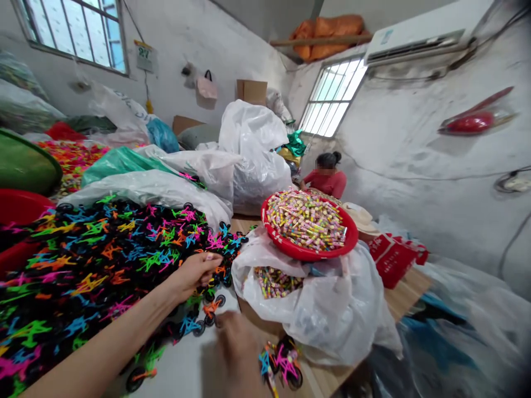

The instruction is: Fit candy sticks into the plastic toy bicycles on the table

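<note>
has toy bicycles (pixel 136 249) heaped on the wood-grained table (pixel 409 293), plus a small bicycle cluster (pixel 284 362), white plastic bag (pixel 344 301) and red bag (pixel 392 258).

The person's 2 hands are bare. At 8 o'clock, the left hand (pixel 196 275) has slim fingers and 1 visible nail; its slender forearm (pixel 112 340) is uncovered to the frame edge. Between 6 and 7 o'clock, the right hand (pixel 239 338) is blurred, its details unclear.

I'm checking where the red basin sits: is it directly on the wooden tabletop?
No, the red basin rests on a white plastic bag.
</note>
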`<state>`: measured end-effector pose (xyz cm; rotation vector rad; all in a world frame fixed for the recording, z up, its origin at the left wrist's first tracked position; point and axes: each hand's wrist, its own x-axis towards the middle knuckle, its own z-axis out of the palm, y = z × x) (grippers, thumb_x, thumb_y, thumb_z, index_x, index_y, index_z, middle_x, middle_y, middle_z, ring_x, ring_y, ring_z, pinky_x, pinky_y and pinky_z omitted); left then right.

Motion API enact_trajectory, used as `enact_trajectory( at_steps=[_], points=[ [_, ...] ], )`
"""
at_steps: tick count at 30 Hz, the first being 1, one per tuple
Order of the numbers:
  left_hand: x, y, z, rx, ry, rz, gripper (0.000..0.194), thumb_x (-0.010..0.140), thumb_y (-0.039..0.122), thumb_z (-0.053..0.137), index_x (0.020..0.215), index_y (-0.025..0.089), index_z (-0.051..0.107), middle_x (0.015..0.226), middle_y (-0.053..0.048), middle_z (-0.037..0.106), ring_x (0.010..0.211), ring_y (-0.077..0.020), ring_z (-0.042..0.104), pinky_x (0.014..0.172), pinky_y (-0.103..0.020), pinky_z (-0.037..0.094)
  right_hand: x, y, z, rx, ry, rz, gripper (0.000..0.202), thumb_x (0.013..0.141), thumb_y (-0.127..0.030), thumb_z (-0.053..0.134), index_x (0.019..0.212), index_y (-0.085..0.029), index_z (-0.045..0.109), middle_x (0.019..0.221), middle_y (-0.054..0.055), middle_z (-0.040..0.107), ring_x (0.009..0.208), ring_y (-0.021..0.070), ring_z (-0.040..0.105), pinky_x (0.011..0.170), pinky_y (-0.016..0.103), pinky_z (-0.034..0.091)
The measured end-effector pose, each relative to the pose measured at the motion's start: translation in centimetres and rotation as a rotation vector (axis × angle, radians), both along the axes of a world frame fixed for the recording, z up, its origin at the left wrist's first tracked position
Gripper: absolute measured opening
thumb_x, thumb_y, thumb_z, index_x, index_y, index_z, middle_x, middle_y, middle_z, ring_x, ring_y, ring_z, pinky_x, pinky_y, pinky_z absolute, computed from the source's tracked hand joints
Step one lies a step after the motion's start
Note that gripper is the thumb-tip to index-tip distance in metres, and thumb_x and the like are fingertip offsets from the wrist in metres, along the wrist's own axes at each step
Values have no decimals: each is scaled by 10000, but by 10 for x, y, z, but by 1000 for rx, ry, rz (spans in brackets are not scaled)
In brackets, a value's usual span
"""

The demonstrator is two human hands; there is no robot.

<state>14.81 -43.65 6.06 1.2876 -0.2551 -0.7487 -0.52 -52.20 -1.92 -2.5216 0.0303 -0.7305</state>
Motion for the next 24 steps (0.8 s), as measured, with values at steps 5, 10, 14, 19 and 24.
enact_trajectory(
  at_steps=[5, 10, 14, 19, 24],
  points=[
    [-17, -89, 15, 46, -241, -81, 343, 672, 450, 613, 703, 110, 594, 405, 63, 420, 313, -48, 306, 325, -174, 210, -2, -134, 76, 39, -181, -232, 257, 889, -222, 357, 985, -180, 591, 941, 94, 615, 883, 197, 568, 794, 342, 469],
    [29, -169, 60, -6, -496, 185, 385, 858, 380, 358, 929, 95, 608, 792, -62, 645, 670, -120, 585, 576, -210, 451, 44, -229, 162, -182, -335, -444, 354, 822, -388, 500, 1054, -136, 589, 1058, 143, 566, 1019, 255, 513, 898, 425, 411],
    [81, -208, 89, 61, -732, 245, 321, 829, 310, 450, 1040, 152, 633, 1149, -79, 602, 1133, -214, 478, 906, -296, 401, 81, -283, 187, -350, -102, -448, 700, 710, -528, 607, 1259, -120, 458, 1260, 188, 431, 1183, 317, 402, 960, 466, 352],
    [88, -257, 89, 233, -920, 152, 368, 793, 354, 540, 1134, 236, 613, 1299, -77, 512, 1233, -285, 382, 1012, -458, 295, 91, -292, 164, -516, 125, -440, 762, 699, -522, 624, 1337, -194, 368, 1318, 173, 380, 1179, 353, 400, 907, 493, 371],
    [55, -288, 75, 328, -1041, 173, 392, 859, 451, 416, 1177, 291, 581, 1317, -61, 489, 1240, -317, 351, 1021, -559, 228, 92, -284, 154, -591, 70, -457, 736, 717, -470, 622, 1341, -196, 344, 1319, 181, 370, 1155, 362, 412, 885, 500, 382]
  ],
)
